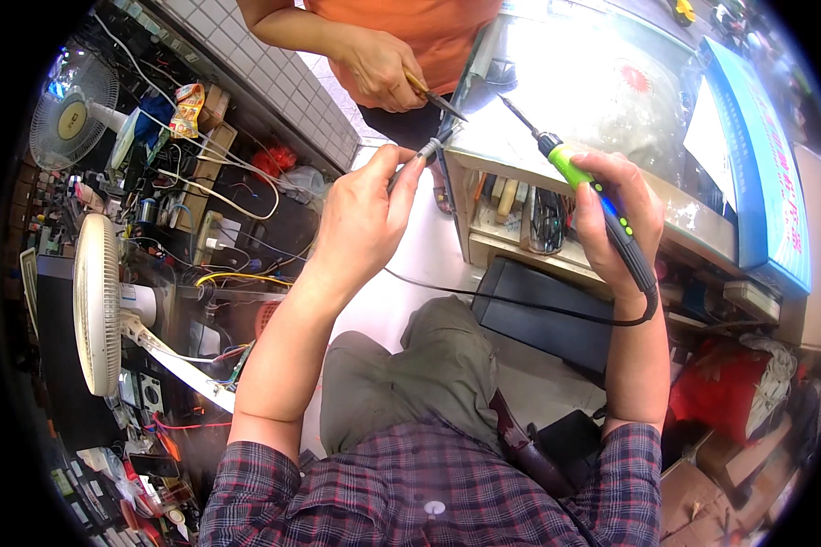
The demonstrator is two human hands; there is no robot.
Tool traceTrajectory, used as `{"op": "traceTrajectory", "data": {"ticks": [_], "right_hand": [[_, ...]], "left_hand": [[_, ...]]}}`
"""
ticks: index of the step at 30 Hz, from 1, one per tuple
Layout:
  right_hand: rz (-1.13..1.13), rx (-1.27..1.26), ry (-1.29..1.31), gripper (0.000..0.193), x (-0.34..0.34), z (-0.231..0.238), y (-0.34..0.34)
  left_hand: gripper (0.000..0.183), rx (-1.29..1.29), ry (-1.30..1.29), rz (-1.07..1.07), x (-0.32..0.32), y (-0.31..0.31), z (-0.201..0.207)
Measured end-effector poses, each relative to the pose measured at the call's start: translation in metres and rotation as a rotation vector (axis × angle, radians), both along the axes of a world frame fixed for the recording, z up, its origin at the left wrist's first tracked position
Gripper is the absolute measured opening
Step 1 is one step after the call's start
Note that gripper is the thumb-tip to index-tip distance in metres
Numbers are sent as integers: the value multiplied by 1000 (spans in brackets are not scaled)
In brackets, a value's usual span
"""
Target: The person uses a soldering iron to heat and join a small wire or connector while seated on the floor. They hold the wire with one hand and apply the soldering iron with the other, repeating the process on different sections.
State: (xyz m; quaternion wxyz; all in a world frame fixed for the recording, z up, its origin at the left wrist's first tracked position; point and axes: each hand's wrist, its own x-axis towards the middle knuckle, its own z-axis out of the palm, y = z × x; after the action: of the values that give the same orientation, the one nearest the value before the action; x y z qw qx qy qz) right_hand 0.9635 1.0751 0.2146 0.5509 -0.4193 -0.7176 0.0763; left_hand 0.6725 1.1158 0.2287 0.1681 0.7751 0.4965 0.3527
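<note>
My left hand pinches a small grey cylindrical piece with a dark end, perhaps a cable connector, between thumb and fingertips. In my right hand is a green and black soldering iron, its thin tip pointing up and left. The iron's tip is apart from the grey piece. From its handle a black cord loops down and runs left across my lap. Just beyond my left hand, another person's hand holds a pointed tool with a yellowish handle; its tip is close to the grey piece.
A glass-topped counter stands ahead right, with tools on the shelf beneath. A blue box rests on it. To the left, a white fan stands by a bench cluttered with wires. A dark flat case lies below the counter.
</note>
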Motion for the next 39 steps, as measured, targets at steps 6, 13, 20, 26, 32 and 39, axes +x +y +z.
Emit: {"op": "traceTrajectory", "data": {"ticks": [6, 13, 20, 26, 32, 39], "right_hand": [[-12, 11, 0, 28, 1, 0, -1], [-35, 8, -3, 27, -5, -6, -4], [-68, -8, 43, 26, -15, -15, -8], [-79, -10, 47, 25, -17, -20, -13], [-86, -17, 57, 26, -15, -26, -22], [-89, -24, 75, 25, -12, -36, -31]], "left_hand": [[23, -7, 1, -7, 2, -1, 0], [22, -2, 9, 0, -6, -4, -7], [22, -14, 1, 2, -13, -7, -15], [24, -22, -2, 3, -15, -12, -22], [24, -8, 17, 0, -13, -21, -26], [23, -1, 0, -1, -11, -31, -30]]}}
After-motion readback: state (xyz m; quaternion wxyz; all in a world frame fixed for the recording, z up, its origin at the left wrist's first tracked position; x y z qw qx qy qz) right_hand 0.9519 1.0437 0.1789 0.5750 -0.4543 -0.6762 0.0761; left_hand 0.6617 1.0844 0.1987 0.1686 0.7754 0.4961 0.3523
